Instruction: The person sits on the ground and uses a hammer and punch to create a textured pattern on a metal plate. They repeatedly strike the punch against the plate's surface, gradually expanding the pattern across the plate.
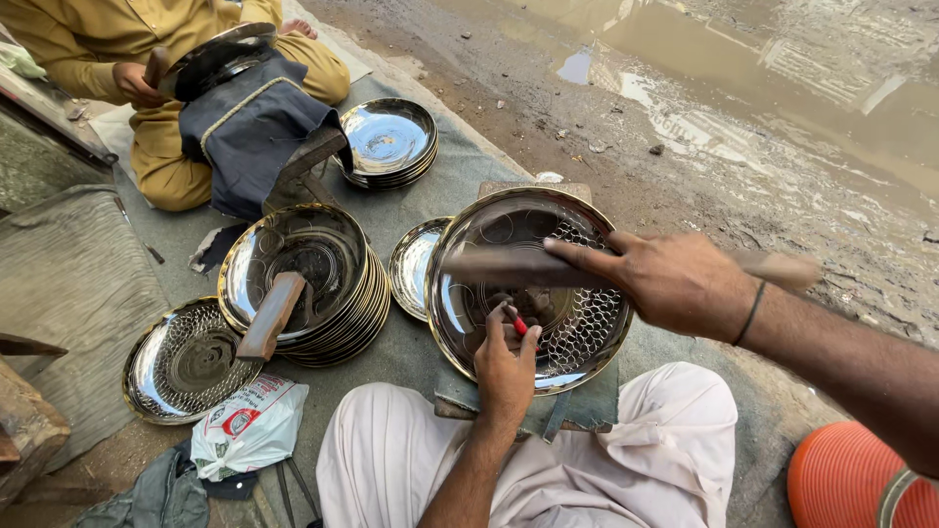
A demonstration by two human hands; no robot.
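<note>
Resting on a cloth-covered block in front of the seated person, the large steel plate (533,288) tilts slightly toward the lap; its right half carries a punched pattern of small rings, its left half is smooth and mirror-bright. The left hand (506,364) sits on the plate's lower centre, fingers (497,328) pinching a small red-handled punch (520,326) upright against the metal. The right hand (675,282) hovers over the plate, fingers closed around a wooden mallet (523,266), index finger stretched along it; the mallet's far end past the wrist is motion-blurred.

Containers and contents:
- A smaller plate (413,266) lies just left of the worked plate, partly under its rim, with nothing in it.
- A tall stack of plates (318,293) stands further left; a wooden block (271,315) rests in the top plate.
- A patterned plate (183,360) lies flat beside that stack.
- A second, lower stack (389,142) sits near another person (147,88), who holds a plate against a dark cloth.
- A white plastic bag (249,430) lies below; its contents cannot be made out.

The punch tip is hidden by the hand. An orange ribbed object (846,479) is cut off at the lower right edge.
</note>
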